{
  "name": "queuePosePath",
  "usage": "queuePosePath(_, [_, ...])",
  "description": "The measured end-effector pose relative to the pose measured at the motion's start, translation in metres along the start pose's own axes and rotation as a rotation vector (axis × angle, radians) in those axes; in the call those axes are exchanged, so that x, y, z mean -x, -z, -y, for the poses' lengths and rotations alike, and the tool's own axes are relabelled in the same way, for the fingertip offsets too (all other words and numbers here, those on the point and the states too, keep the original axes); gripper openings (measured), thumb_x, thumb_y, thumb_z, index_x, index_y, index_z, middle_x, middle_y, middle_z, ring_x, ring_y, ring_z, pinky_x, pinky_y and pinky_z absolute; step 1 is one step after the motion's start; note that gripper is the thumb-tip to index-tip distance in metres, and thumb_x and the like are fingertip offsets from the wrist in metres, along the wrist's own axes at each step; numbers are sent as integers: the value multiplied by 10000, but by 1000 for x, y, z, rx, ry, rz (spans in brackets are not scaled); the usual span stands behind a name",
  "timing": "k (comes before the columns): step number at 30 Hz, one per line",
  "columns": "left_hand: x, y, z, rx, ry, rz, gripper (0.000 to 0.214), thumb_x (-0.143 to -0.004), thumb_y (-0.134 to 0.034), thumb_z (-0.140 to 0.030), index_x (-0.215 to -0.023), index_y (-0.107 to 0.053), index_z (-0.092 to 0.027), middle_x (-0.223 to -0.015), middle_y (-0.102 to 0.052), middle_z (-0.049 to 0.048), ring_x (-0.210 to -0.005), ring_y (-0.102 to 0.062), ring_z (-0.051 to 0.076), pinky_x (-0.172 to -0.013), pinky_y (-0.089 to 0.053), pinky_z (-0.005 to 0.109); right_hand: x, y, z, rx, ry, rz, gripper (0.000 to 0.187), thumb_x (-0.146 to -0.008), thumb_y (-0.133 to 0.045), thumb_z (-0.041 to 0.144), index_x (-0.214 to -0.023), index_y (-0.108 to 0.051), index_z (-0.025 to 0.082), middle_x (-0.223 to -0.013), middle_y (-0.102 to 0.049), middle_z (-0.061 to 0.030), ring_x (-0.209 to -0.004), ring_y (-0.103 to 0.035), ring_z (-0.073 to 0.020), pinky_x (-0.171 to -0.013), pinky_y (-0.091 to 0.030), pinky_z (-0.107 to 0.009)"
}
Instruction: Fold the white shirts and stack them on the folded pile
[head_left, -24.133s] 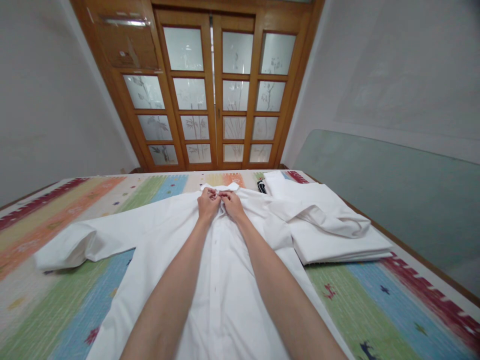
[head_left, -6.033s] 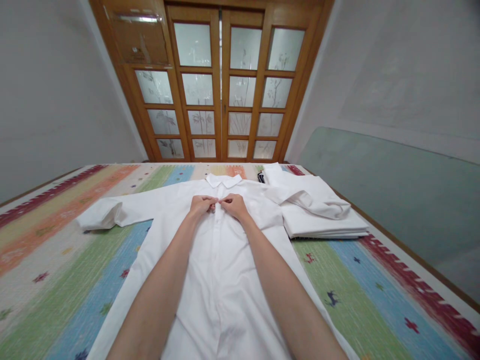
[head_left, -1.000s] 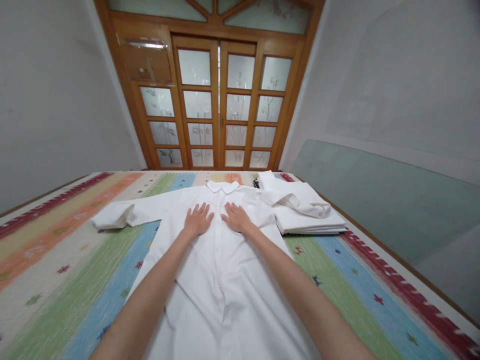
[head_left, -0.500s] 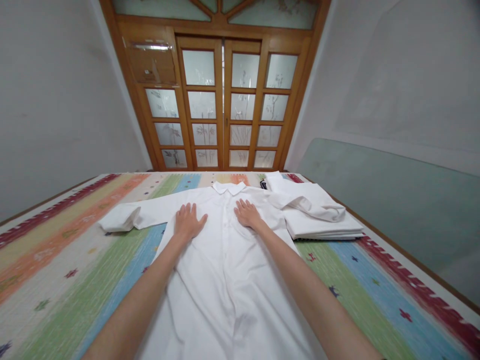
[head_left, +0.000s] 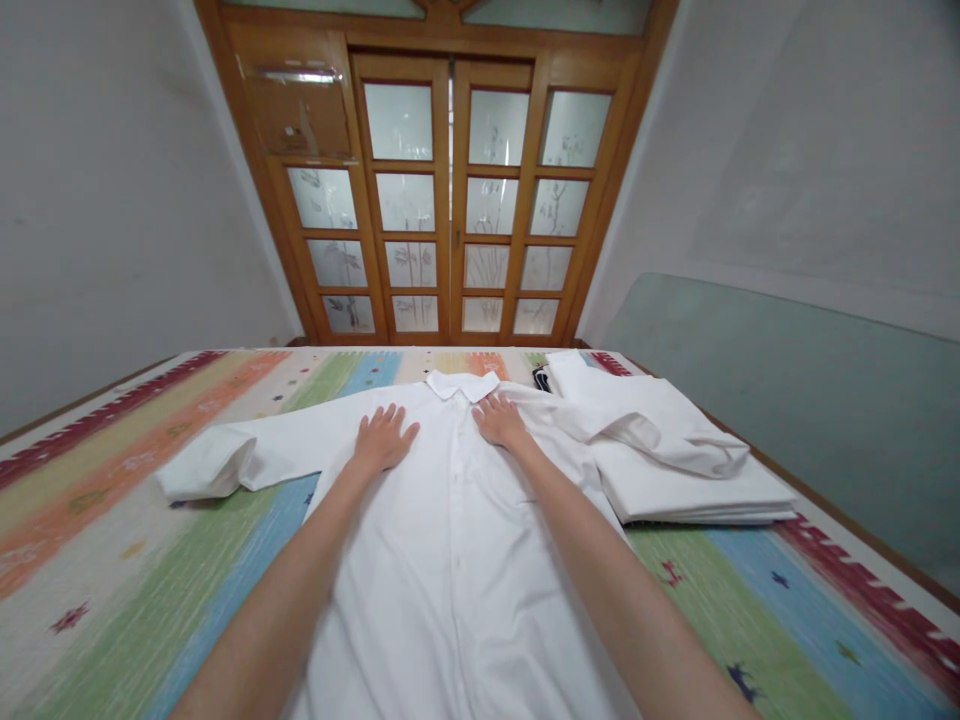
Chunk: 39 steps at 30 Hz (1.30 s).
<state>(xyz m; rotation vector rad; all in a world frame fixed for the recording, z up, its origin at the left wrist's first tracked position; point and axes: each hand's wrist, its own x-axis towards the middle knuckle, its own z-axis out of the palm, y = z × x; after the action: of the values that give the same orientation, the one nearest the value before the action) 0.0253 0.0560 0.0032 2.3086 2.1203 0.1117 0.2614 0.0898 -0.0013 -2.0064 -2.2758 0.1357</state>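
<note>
A white button-up shirt lies face up and spread out on a striped multicoloured mat, collar at the far end. My left hand rests flat on the shirt's chest left of the button line, fingers spread and holding nothing. My right hand lies flat just below the collar on the right side, fingers stretched out. The shirt's left sleeve stretches out to the left with a folded cuff. Its right sleeve drapes over a stack of folded white garments.
A small dark object lies beyond the folded stack near the mat's far edge. Wooden doors with frosted glass panes stand behind the mat. Grey walls close in on both sides, and a green panel runs along the right.
Both hands have slid up the shirt toward the collar and shoulders, staying flat. Six seconds ago they were pinched together at the button line. The view has shifted slightly.
</note>
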Motion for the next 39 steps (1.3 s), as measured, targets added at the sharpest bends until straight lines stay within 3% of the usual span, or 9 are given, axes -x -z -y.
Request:
queuePosePath(6, [-25,-2,-1,13,35,-12,645,-976,-205,-508,-1495,-352,-154,-1580,-304,121,-1465,-240,313,-1164,-195,545,-21,-1,-2,-12,-12,1,566,-1006,-180,419,-1494,-354,189,-1601,-261,-92,-1466,-198,-296,-1143,-184,-496])
queuePosePath(10, [-35,-6,0,15,47,-20,643,-969,-219,-518,-1508,-333,-187,-1589,-283,112,-1472,-221,315,-1166,-189,553,-30,-2,-3,-18,-28,20,642,-993,-166,500,-1517,-317,160,-1611,-228,-96,-1477,-165,-293,-1159,-144,-482])
queuePosePath(19, [-30,-9,-4,0,52,-35,623,-978,-195,-491,-1508,-340,-197,-1587,-289,117,-1464,-231,341,-1145,-210,597,-22,-1,-1,21,-14,54,792,-936,-173,674,-1554,-239,184,-1631,-142,-84,-1492,-96,-312,-1173,-96,-503])
queuePosePath(25, [-16,-7,-16,-65,61,-111,548,-994,-197,-339,-1467,-408,-161,-1541,-369,168,-1426,-315,356,-1107,-273,606,13,1,2,23,69,54,770,-948,-192,663,-1560,-217,197,-1629,-133,-88,-1491,-97,-325,-1164,-91,-563])
queuePosePath(31, [14,-1,-17,-55,-11,-65,557,-989,-247,-355,-1478,-383,-127,-1554,-336,179,-1443,-288,342,-1134,-257,564,66,-1,-2,62,253,-13,611,-995,-245,549,-1534,-297,268,-1613,-212,-57,-1477,-179,-314,-1155,-167,-565])
queuePosePath(39, [78,6,-24,-7,-166,35,621,-989,-249,-457,-1510,-313,-126,-1590,-250,152,-1481,-171,328,-1158,-201,549,137,13,5,7,417,92,776,-958,-336,621,-1539,-272,111,-1605,-181,-153,-1485,-117,-342,-1181,-122,-513])
